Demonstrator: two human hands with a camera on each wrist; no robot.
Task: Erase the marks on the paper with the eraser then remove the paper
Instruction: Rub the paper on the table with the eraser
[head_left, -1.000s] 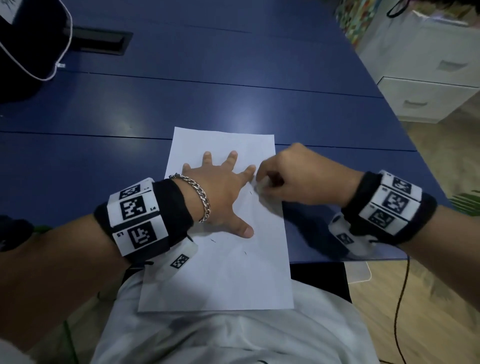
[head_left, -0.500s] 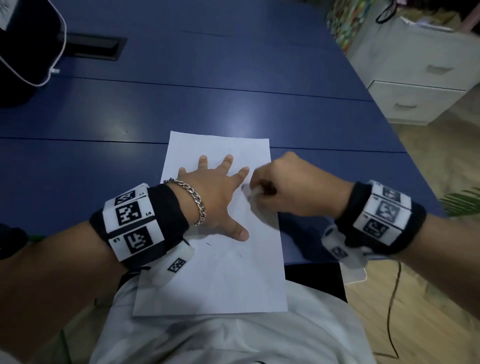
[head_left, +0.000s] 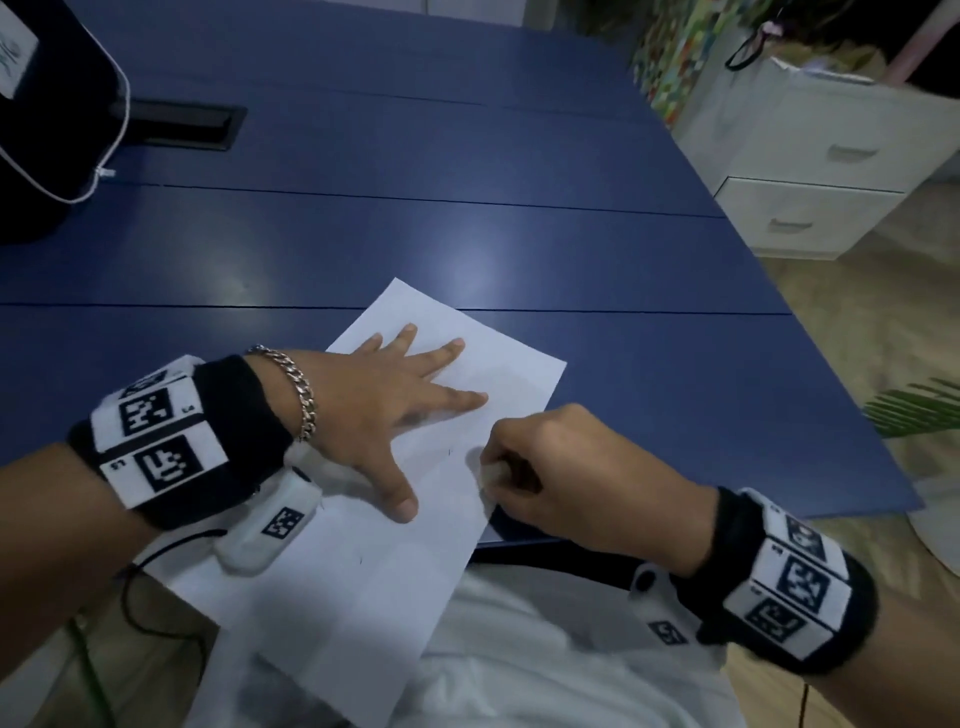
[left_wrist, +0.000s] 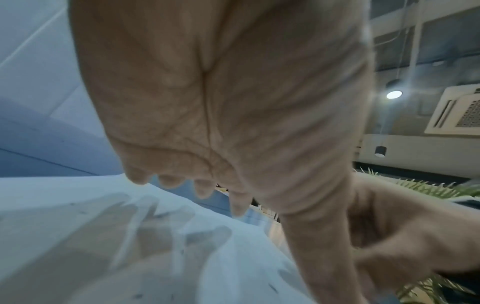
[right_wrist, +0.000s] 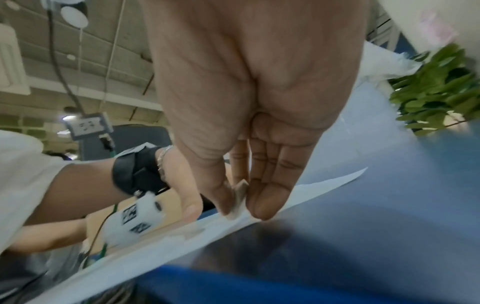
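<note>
one paper (head_left: 415, 571), one eraser (right_wrist: 239, 202), two hands

A blue table (head_left: 467, 171) with dark seams across its top fills most of the head view. A black slot (head_left: 176, 124) is set into it at the far left, beside a dark bag (head_left: 47, 104) with a white cord (head_left: 111, 140). To the right stands a white cabinet (head_left: 831, 171) with two drawers, on a pale wooden floor (head_left: 831, 322). Green leaves (head_left: 914, 410) show at the right edge, and a multicoloured panel (head_left: 675, 62) stands behind the table's far corner. The left wrist view shows a ceiling with a round lamp (left_wrist: 394, 94), a vent (left_wrist: 457, 113) and a small hanging fixture (left_wrist: 380, 151).
</note>
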